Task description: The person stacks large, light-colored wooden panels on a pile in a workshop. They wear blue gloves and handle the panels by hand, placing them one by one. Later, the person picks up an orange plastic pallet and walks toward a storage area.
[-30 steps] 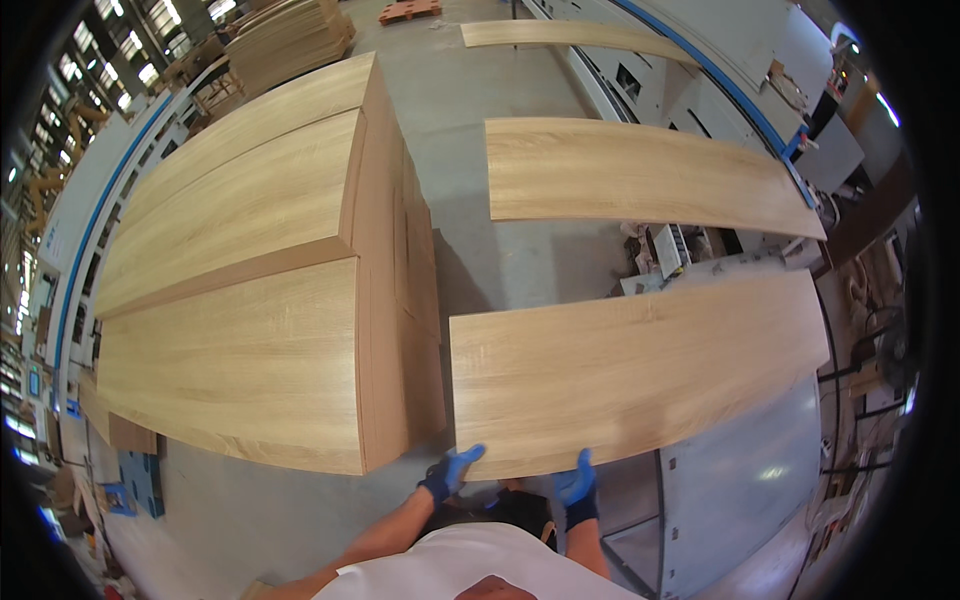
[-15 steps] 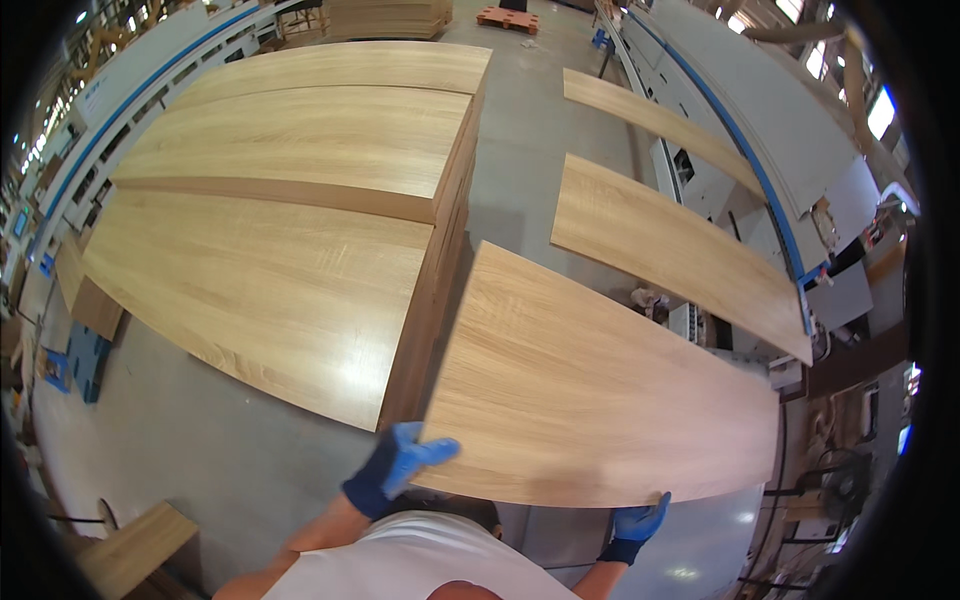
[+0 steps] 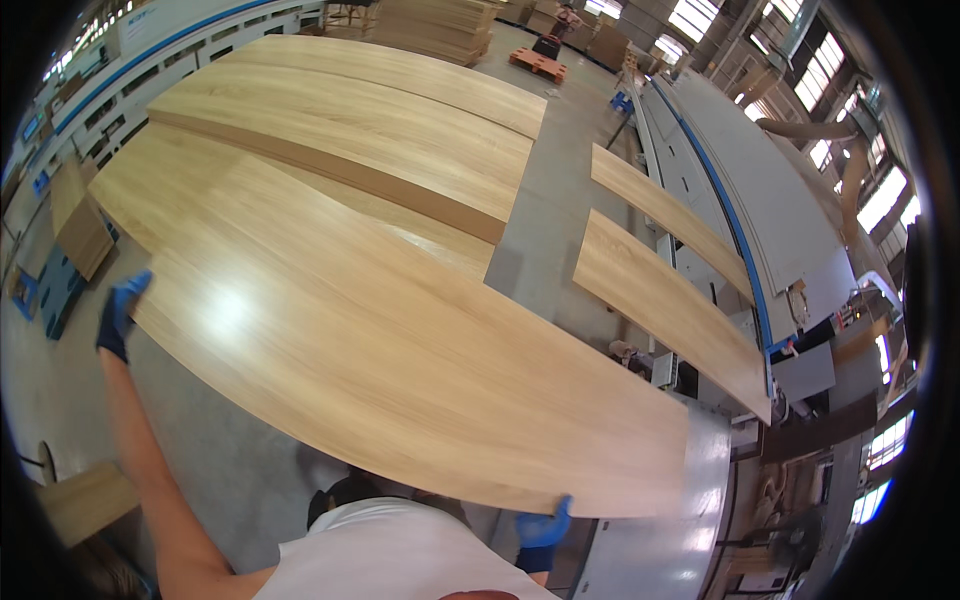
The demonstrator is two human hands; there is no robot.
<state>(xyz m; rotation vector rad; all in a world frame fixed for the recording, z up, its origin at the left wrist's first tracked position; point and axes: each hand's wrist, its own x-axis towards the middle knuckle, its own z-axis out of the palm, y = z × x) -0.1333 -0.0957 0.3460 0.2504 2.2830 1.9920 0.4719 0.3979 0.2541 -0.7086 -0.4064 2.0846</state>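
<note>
Big board: We are holding a long, light wooden board (image 3: 400, 340) with both hands. It is lying flat in the air, over the grey floor (image 3: 220, 470), and it is tilting a little.
Left hand: Our left hand (image 3: 120, 312) is wearing a blue glove. It is gripping the far left edge of the big board, with the fingers curling over the rim.
Right hand: Our right hand (image 3: 543, 528) is wearing a blue glove too. It is gripping the near edge of the big board, close to our body. The fingers are wrapping up over the edge.
Stack: Just behind the big board we are seeing a tall stack of boards (image 3: 350, 130) of the same wood. The far end of the big board is reaching over it.
Two more boards: To the right of the big board, two narrow boards (image 3: 670, 300) are lying on a long grey machine (image 3: 760, 200) with a blue stripe.
Floor: Under the big board the floor is looking smooth and grey. A small wooden block (image 3: 85, 500) is sitting on it, left of the big board.
Room: Far behind the big board we are seeing more piles of wood (image 3: 440, 20) and an orange pallet (image 3: 540, 62). Bright windows (image 3: 830, 70) are shining high up to the right of the big board.
</note>
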